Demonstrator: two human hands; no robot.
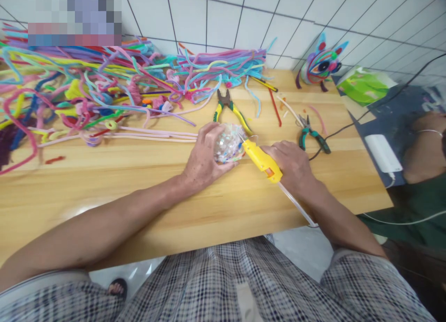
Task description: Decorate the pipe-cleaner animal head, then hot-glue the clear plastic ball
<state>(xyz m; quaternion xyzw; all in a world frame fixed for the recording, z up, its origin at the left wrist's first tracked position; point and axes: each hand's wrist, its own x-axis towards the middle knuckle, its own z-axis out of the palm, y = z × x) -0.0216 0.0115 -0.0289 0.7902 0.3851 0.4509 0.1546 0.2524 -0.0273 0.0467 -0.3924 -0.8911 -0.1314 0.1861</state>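
My left hand [205, 154] wraps round the left side of a clear, shiny ball [228, 143] with white and coloured bits on it. From the right, my right hand [291, 164] grips a yellow glue gun [263, 159], its nozzle pointing up and left at the ball's right side. Whether the tip touches the ball I cannot tell. A clear glue stick [296, 203] sticks out of the gun's rear end. Just behind the ball lie pliers with yellow and green handles [240, 118], their jaws pointing away from me.
Coloured pipe cleaners [114, 82] are heaped along the back left of the wooden table [156, 233]. Green-handled pliers [313, 138] lie at the right, near a black cable. Behind them stands a colourful animal figure [319, 66]. Another person's arm [423, 147] is at the far right, beside a white device [383, 153].
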